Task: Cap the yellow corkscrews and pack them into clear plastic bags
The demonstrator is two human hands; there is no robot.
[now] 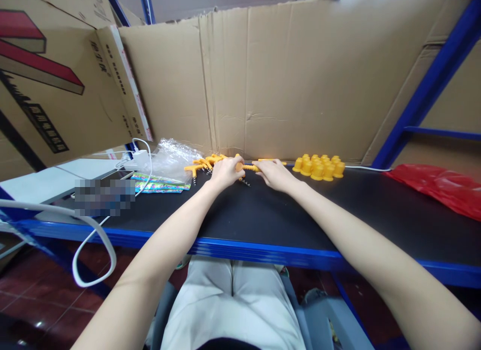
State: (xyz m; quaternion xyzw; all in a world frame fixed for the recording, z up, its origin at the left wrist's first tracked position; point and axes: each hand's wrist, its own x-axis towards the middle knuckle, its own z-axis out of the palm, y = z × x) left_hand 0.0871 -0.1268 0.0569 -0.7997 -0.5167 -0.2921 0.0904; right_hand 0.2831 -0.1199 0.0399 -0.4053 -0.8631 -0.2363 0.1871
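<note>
Near the back of the black table top, my left hand [226,172] is closed on a yellow plastic part with a rounded end. My right hand [277,174] is closed around the other end of a yellow ridged rod [248,167] that spans the gap between both hands. Whether the two parts are joined, I cannot tell. Beside my left hand lies a pile of yellow-handled corkscrews [205,162] with metal spirals. One metal spiral [245,182] shows just below my left fingers. Behind my right hand is a thin yellow stick [283,163].
Several yellow cup-shaped pieces [318,167] stand grouped on the right. Clear plastic bags [175,157] and a colourful packet [160,184] lie left, near white cables [151,159] and a blurred-out device [104,195]. A red bag [438,187] lies far right. Cardboard [300,84] walls the back.
</note>
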